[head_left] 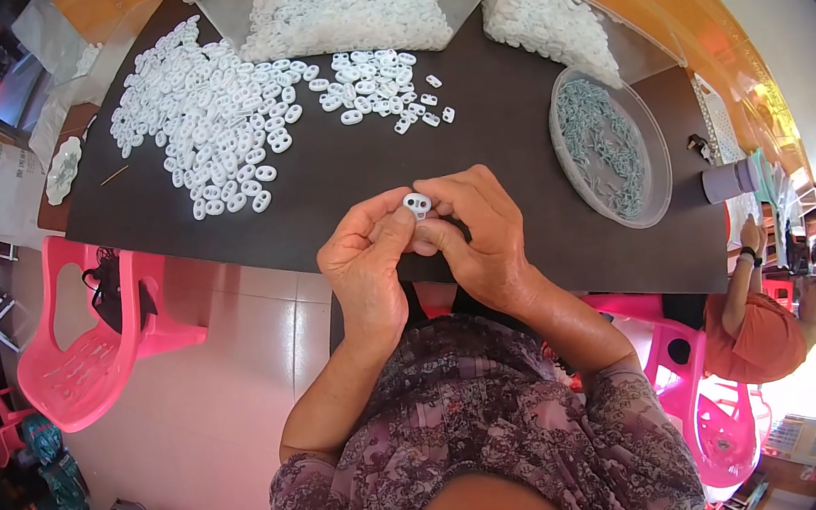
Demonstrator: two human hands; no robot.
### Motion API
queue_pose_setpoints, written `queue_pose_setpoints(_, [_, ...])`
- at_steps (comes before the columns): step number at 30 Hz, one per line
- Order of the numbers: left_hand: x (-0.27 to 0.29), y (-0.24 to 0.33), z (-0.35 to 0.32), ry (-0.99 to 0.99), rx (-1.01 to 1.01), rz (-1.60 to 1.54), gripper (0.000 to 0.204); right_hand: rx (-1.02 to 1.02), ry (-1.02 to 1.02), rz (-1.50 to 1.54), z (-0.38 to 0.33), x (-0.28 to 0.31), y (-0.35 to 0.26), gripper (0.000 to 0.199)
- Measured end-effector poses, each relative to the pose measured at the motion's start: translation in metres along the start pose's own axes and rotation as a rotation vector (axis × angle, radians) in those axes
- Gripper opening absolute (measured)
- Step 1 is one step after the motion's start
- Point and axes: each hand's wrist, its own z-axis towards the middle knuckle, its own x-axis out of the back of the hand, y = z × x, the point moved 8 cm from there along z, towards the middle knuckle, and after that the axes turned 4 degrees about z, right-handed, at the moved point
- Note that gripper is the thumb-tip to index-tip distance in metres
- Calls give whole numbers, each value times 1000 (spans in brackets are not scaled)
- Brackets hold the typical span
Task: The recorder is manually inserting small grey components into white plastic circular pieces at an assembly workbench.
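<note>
Just over the table's near edge, my left hand [368, 259] and my right hand [478, 232] meet with fingers bent. Pinched between the fingertips of both is a small white two-holed cord lock [416, 204], its holes facing up. Fingers cover its lower part. Farther back on the table lies a wide heap of white oval two-holed pieces [221, 115]. To the right of that heap is a smaller group of white pieces [374, 86], some of them boxier in shape. A round clear tub [664, 187] on the right holds many thin grey-green springs [602, 147].
Two clear bins full of white pieces, a large bin [220, 19] and a second bin [640, 37], line the far edge of the dark table [513, 112]. A grey cup [730, 181] stands at right. Pink chairs [86, 342] flank me. Another person [759, 336] sits at far right.
</note>
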Motion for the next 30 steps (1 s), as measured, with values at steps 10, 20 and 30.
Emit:
queue_pose_setpoints(10, [0, 0, 3, -72, -2, 96, 18, 86, 32, -25, -5, 2, 3, 32])
queue_pose_setpoints(20, [-4, 18, -7, -130, -346, 374, 24, 75, 58, 113, -6, 1, -3, 31])
queue_pose_setpoints(30, [0, 15, -13, -28, -426, 197, 21, 206, 102, 75, -7, -1, -13, 29])
